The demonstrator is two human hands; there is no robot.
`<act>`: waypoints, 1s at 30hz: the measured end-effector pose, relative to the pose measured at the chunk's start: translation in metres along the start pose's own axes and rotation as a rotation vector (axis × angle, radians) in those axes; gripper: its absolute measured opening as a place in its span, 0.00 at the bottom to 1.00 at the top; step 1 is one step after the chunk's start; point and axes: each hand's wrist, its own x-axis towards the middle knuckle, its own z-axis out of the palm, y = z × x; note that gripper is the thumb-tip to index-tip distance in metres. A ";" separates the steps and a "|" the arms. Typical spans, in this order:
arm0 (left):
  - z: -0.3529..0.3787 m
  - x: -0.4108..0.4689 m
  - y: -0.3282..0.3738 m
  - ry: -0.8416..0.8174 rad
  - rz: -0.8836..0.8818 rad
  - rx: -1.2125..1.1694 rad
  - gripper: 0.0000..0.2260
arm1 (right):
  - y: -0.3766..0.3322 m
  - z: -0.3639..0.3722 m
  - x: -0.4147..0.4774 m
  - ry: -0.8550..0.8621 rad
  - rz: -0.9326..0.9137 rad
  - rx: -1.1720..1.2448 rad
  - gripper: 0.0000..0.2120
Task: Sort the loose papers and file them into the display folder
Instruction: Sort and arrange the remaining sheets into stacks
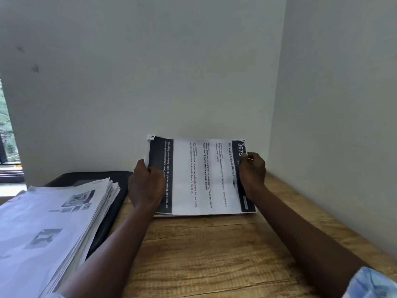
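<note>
- The sheaf of papers (202, 177) stands on its long lower edge on the table (214, 254), close to the back wall (193, 82), with its printed face tilted toward the camera.
- The left hand (147, 183) grips the sheaf's left edge, fingers curled over the front. The right hand (252, 171) pinches the upper right edge.
- Risk: the sheets are not flush, with a stray corner at top left and edges showing at the bottom. A slack grip could let them fan out or slide flat.
- Risk: the tight pinch could crease the right corner.
- Look: the top sheet is white with dark bands along both short sides. The text runs sideways under the heading "Wipe and Replace Photo in Frame".
- To the left, a large pile of loose papers (53, 222) lies on the dark display folder (120, 196) and covers most of it.
</note>
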 end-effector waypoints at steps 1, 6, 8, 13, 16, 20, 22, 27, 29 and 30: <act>-0.002 0.000 -0.001 -0.044 -0.030 0.073 0.09 | 0.005 0.001 0.000 0.007 -0.008 -0.005 0.08; -0.001 -0.001 -0.003 -0.239 -0.019 0.425 0.34 | 0.014 -0.004 -0.008 0.042 -0.040 -0.095 0.08; -0.002 -0.002 0.002 -0.091 0.212 0.496 0.40 | 0.012 -0.004 -0.008 -0.029 -0.061 -0.127 0.08; 0.015 0.007 0.031 -0.252 0.534 0.403 0.23 | 0.012 0.002 -0.012 -0.265 -0.118 -0.149 0.07; 0.038 0.010 0.035 -0.539 0.446 0.487 0.19 | 0.016 0.006 -0.017 -0.328 -0.119 -0.137 0.08; 0.058 0.005 0.012 -0.646 0.409 0.455 0.13 | 0.018 0.002 -0.022 -0.351 -0.124 -0.186 0.08; 0.060 -0.002 -0.004 -0.637 0.399 0.422 0.11 | 0.021 0.000 -0.022 -0.414 -0.113 -0.307 0.08; 0.065 -0.012 -0.027 -0.671 0.432 0.467 0.08 | 0.029 0.009 -0.016 -0.685 -0.058 -0.492 0.14; 0.065 -0.011 -0.027 -0.645 0.437 0.484 0.09 | 0.025 0.014 -0.011 -0.723 -0.042 -0.443 0.12; 0.065 -0.011 -0.028 -0.636 0.440 0.503 0.09 | 0.026 0.016 -0.010 -0.736 -0.050 -0.429 0.12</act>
